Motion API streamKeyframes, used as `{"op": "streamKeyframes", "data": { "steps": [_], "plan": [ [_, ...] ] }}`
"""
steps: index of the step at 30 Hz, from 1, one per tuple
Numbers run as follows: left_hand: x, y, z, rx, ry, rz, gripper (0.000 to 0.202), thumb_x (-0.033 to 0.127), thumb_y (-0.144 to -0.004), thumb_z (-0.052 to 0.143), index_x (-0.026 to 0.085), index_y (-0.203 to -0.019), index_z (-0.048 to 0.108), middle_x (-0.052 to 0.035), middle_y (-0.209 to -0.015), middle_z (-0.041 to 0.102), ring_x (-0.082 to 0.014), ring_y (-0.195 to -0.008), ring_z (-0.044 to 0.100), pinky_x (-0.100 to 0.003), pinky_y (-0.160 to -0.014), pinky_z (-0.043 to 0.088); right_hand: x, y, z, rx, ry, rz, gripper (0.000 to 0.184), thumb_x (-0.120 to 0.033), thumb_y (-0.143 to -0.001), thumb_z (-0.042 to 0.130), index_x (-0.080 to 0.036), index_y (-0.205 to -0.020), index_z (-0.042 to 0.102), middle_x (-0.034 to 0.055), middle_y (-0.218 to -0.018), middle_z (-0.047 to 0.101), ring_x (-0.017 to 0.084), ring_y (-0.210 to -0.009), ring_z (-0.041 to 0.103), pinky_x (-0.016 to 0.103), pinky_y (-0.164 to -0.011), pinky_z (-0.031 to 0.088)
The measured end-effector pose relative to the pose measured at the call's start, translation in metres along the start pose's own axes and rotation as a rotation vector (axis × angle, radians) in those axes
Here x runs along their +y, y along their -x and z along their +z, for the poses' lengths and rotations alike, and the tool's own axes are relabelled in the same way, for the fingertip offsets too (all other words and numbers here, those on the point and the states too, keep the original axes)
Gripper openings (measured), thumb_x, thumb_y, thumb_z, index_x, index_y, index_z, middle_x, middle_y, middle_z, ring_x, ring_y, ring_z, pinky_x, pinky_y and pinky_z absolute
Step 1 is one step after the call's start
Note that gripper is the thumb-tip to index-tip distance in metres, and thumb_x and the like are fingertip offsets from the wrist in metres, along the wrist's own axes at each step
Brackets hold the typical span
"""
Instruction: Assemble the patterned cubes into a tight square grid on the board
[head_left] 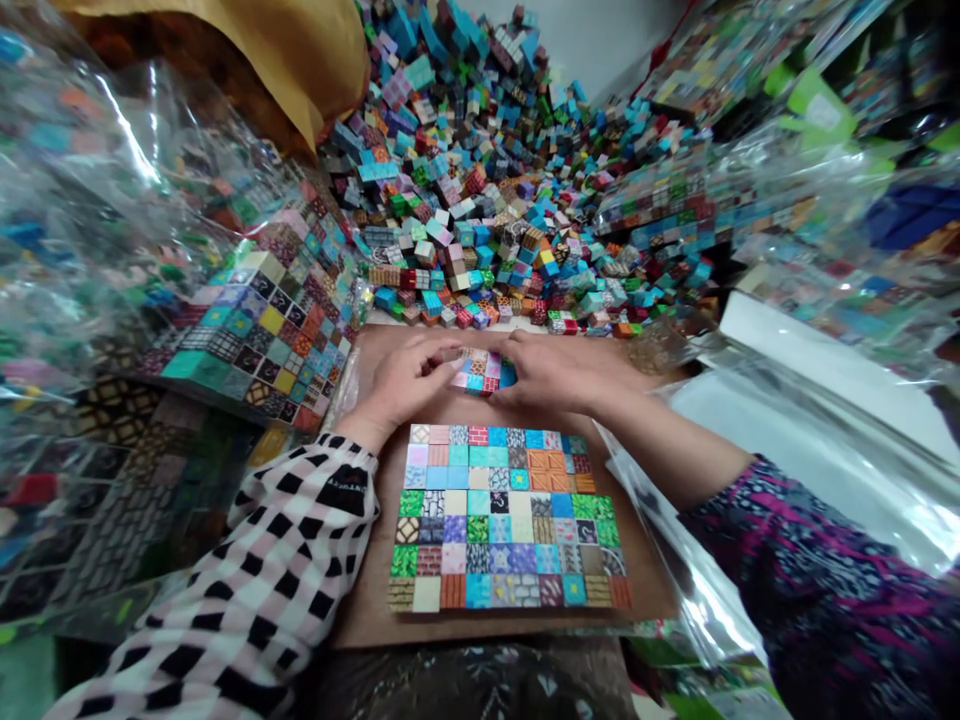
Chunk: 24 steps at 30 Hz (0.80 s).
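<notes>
Between my two hands is a small block of patterned cubes [478,368], pressed together on the brown board [367,615]. My left hand [405,382] grips its left side, with the thumb along the near edge and the fingers curled behind. From the right, my right hand [551,373] closes on the other side, its fingers and thumb curved around a blue cube. Closer to me lies a flat rectangle of patterned cubes [510,520] in tight rows, showing brick, leaf, stone and orange crate faces. Its upper rows end a little short of the lower ones on the right.
A large heap of loose cubes [480,220] rises behind the board. On the left stands a wrapped block of cubes [277,330] among clear plastic bags [90,200]. More bagged cubes [795,200] and a white box edge [817,360] are on the right.
</notes>
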<state>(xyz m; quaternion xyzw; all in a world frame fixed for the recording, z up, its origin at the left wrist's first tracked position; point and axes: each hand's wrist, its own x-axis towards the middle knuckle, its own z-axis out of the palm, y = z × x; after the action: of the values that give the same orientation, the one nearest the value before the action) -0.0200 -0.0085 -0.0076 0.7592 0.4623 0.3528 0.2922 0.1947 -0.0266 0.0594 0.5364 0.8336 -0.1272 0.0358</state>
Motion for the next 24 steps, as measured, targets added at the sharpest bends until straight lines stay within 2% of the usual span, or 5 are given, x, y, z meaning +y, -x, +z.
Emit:
{"op": "streamKeyframes", "data": {
  "steps": [5,8,13,19,24],
  "plan": [
    [0.003,0.001,-0.003,0.043,-0.025,-0.031,0.027,0.030,-0.085,0.065,0.020,-0.108,0.073,-0.0066,-0.105,0.060,-0.0152,-0.078,0.061,-0.033,-0.074,0.054,0.003,-0.009,0.003,0.021,-0.102,-0.098,0.063,-0.031,-0.083,0.070,-0.024,-0.142,0.050,0.0096,-0.138,0.060,0.027,-0.116,0.060,0.038,-0.098,0.049],
    [0.003,0.001,-0.003,0.018,-0.029,-0.002,0.033,0.029,-0.083,0.068,0.020,-0.114,0.070,-0.0068,-0.110,0.058,-0.0175,-0.087,0.061,-0.034,-0.080,0.054,0.007,-0.014,0.008,0.052,-0.193,-0.133,0.071,-0.028,-0.082,0.071,-0.027,-0.147,0.044,0.0073,-0.142,0.058,0.025,-0.119,0.059,0.035,-0.099,0.049],
    [-0.002,-0.002,-0.001,-0.066,-0.054,0.038,0.048,0.027,-0.076,0.072,0.023,-0.123,0.064,-0.0076,-0.123,0.061,-0.0237,-0.103,0.060,-0.040,-0.086,0.053,0.011,-0.019,0.019,0.124,-0.228,-0.149,0.071,-0.029,-0.079,0.075,-0.025,-0.144,0.047,0.0097,-0.134,0.061,0.028,-0.116,0.059,0.041,-0.099,0.049],
    [-0.002,0.000,-0.002,-0.064,-0.099,0.031,0.048,0.029,-0.077,0.071,0.019,-0.124,0.064,-0.0105,-0.129,0.062,-0.0258,-0.112,0.060,-0.044,-0.097,0.050,0.018,-0.014,0.019,0.122,-0.274,-0.164,0.076,-0.038,-0.078,0.080,-0.030,-0.144,0.045,0.0092,-0.129,0.060,0.031,-0.119,0.057,0.044,-0.099,0.049],
    [0.000,0.001,-0.004,0.013,-0.093,0.029,0.043,0.039,-0.087,0.062,0.019,-0.124,0.064,-0.0108,-0.124,0.064,-0.0248,-0.108,0.062,-0.043,-0.094,0.051,0.033,0.015,0.010,0.169,-0.262,-0.040,0.050,-0.040,-0.090,0.067,-0.024,-0.136,0.055,0.0122,-0.122,0.064,0.029,-0.105,0.063,0.043,-0.090,0.053]
  ]
}}
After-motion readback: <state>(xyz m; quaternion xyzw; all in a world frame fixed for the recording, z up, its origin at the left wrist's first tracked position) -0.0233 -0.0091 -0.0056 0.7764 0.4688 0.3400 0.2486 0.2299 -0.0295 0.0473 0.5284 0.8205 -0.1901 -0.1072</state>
